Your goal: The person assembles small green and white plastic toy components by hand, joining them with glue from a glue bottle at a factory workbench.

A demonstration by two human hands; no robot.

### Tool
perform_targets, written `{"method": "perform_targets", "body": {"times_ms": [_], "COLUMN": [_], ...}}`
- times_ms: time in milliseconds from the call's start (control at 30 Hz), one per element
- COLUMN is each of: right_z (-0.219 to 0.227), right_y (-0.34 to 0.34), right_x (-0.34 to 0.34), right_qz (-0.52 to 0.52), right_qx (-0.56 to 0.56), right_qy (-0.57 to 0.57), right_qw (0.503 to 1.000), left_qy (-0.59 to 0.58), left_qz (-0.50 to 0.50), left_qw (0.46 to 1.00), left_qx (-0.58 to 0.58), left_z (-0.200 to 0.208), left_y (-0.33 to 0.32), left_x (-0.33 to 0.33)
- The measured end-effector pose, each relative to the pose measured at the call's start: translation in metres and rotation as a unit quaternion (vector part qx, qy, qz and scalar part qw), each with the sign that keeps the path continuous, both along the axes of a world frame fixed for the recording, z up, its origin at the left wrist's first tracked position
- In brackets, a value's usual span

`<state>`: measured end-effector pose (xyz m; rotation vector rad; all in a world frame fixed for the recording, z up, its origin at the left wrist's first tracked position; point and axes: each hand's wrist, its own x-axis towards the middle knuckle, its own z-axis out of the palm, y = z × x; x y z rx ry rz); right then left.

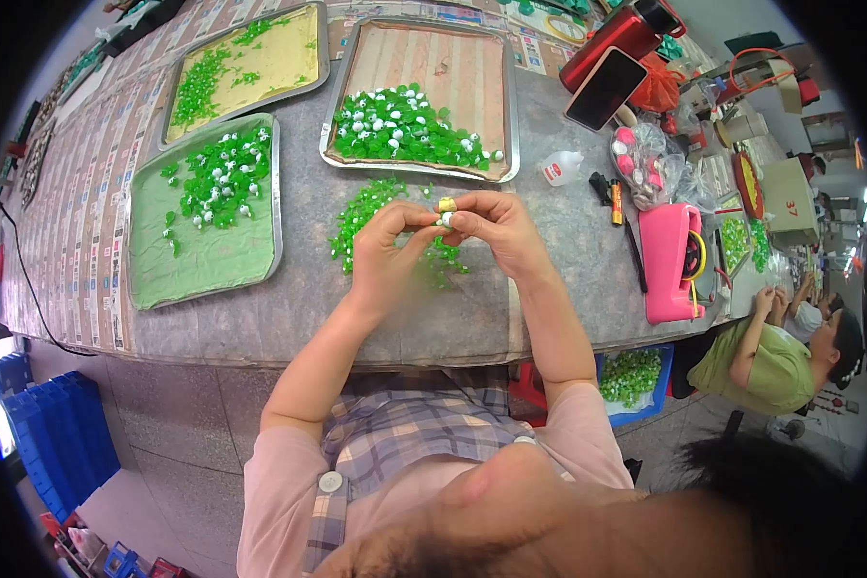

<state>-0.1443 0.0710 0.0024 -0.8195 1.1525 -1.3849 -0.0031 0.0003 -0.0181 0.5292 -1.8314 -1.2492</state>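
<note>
Above the near middle of the table, my left hand point(387, 249) and my right hand point(504, 234) meet fingertip to fingertip. Between them they pinch a small round white piece point(446, 220), too small to make out in detail. Something yellow point(446, 204), perhaps a wrap, sits at the tip of a right finger. Below and behind my left hand lies a loose pile of small green pieces point(353, 234), partly hidden by the hands. Just beyond, a metal tray point(424, 58) with a pinkish lining holds many green pieces with white round parts.
At left stand a green-lined tray point(178, 275) and a yellow-lined tray point(277, 65), both with green pieces. To the right are a white bottle point(562, 168), a phone point(607, 89), a red flask point(621, 43) and a pink tape dispenser point(667, 265). Another person point(766, 361) sits at far right.
</note>
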Motion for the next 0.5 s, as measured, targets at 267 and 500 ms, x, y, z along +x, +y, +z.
{"method": "perform_targets", "body": {"times_ms": [267, 500], "right_z": [-0.009, -0.021], "right_y": [0.001, -0.004], "right_x": [-0.029, -0.023], "right_qz": [-0.124, -0.024], "right_qx": [-0.017, 0.061], "right_qy": [0.288, 0.532], "right_qw": [0.949, 0.844], "left_qy": [0.51, 0.475], "left_qz": [-0.04, -0.044], "left_qw": [0.744, 0.724], "left_qx": [0.43, 0.498], "left_z": [-0.012, 0.0], "left_y": [-0.068, -0.066], "left_x": [0.04, 0.037]}}
